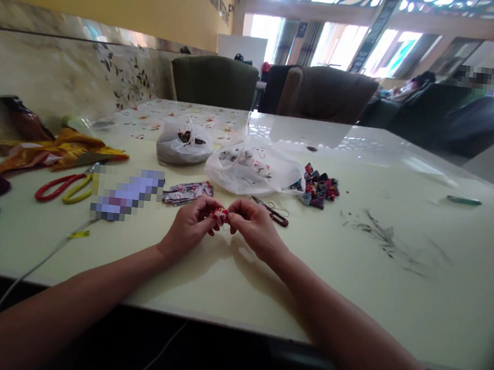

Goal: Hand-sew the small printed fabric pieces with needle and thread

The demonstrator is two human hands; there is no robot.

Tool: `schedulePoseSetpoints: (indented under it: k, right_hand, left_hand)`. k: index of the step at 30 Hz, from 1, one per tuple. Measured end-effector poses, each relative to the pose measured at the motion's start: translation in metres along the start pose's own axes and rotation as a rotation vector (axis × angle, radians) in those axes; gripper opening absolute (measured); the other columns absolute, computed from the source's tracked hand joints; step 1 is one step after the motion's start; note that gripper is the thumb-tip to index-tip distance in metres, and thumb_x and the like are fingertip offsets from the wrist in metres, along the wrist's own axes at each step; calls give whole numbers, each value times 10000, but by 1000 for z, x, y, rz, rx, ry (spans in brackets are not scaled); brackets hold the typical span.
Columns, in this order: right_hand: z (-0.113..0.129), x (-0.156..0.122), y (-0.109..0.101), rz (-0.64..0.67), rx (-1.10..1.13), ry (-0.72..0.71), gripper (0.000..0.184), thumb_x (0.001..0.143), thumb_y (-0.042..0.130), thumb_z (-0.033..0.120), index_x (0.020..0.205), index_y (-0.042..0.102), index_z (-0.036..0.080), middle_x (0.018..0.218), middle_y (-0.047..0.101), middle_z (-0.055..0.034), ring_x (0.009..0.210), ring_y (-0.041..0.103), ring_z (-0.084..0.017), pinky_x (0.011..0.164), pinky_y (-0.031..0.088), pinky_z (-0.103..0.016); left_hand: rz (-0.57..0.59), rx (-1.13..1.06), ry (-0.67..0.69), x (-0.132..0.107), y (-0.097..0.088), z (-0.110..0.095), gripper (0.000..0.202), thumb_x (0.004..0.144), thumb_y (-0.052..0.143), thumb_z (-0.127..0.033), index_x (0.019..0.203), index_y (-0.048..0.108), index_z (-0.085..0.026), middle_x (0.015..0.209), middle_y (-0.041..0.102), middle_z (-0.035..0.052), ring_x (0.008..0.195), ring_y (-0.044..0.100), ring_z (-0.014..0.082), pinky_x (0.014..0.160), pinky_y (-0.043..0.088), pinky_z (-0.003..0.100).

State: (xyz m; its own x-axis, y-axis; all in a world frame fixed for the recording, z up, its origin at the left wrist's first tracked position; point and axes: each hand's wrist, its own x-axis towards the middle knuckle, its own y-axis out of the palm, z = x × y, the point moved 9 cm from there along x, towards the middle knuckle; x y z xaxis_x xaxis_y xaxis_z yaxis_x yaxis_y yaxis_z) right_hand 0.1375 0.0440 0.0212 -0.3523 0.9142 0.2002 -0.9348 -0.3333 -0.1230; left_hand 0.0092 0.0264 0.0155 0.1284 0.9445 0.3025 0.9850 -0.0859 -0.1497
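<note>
A small red patterned piece of fabric (219,216) is gathered between my two hands above the table. My left hand (190,223) pinches its left side, with thumb and fingers closed. The fingertips of my right hand (252,225) close on its right edge; whether they also hold a needle is too small to tell. A thin dark line like thread hangs just below the fabric. Behind my right hand lie small thread snips (279,217) with a dark handle. Flat patterned fabric strips (187,193) are stacked beyond my left hand.
Two white plastic bags (184,150) (254,174) stand behind, beside a pile of small sewn fabric pieces (321,188). Scissors (66,187), a blurred-out phone-like object (128,196) on a cable (39,266) and yellow wrapping (65,148) lie left. Loose threads (378,234) and a green pen-like object (463,201) lie right.
</note>
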Motion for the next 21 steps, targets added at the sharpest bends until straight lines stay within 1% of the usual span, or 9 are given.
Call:
schedulePoseSetpoints:
  k: [2, 5, 9, 15, 18, 21]
  right_hand:
    - [2, 0, 2, 15, 4, -6, 147, 795, 604, 285, 714, 587, 163, 644, 557, 26, 541, 521, -89, 520, 411, -220]
    - [0, -1, 7, 59, 27, 31, 244, 817, 627, 388, 745, 600, 156, 661, 557, 21, 536, 520, -87, 518, 409, -223]
    - [-9, -3, 12, 97, 97, 95, 236, 788, 660, 369, 724, 597, 151, 622, 550, 29, 535, 521, -88, 528, 405, -221]
    - [-8, -3, 12, 84, 110, 81, 246, 788, 657, 358, 675, 576, 155, 592, 547, 36, 524, 513, -80, 526, 397, -213]
    - [-8, -4, 12, 76, 131, 100, 269, 806, 644, 403, 708, 577, 162, 615, 551, 36, 529, 514, -80, 538, 415, -218]
    - [-12, -6, 18, 123, 203, 163, 276, 790, 666, 425, 757, 600, 159, 636, 559, 32, 545, 513, -82, 554, 428, -223]
  left_hand:
    - [-45, -9, 13, 0, -4, -3, 178, 832, 672, -313, 885, 583, -167, 680, 629, -6, 575, 598, 118, 517, 529, 230]
    - [-101, 7, 31, 0, -9, -5, 149, 827, 663, -283, 865, 571, -172, 676, 620, -15, 546, 574, 103, 502, 511, 218]
    - [-92, 32, 37, 0, -9, -5, 111, 826, 646, -244, 870, 574, -173, 648, 603, -27, 530, 567, 100, 505, 499, 214]
    - [-83, 76, 83, -1, -9, -8, 85, 857, 623, -239, 845, 565, -178, 654, 583, -35, 512, 553, 85, 501, 473, 202]
    - [-84, 88, 110, -2, -9, -9, 65, 855, 620, -219, 852, 566, -184, 671, 586, -36, 517, 557, 84, 507, 476, 201]
    - [-101, 90, 120, -2, -9, -10, 49, 845, 613, -191, 867, 570, -188, 664, 589, -38, 513, 556, 85, 498, 475, 198]
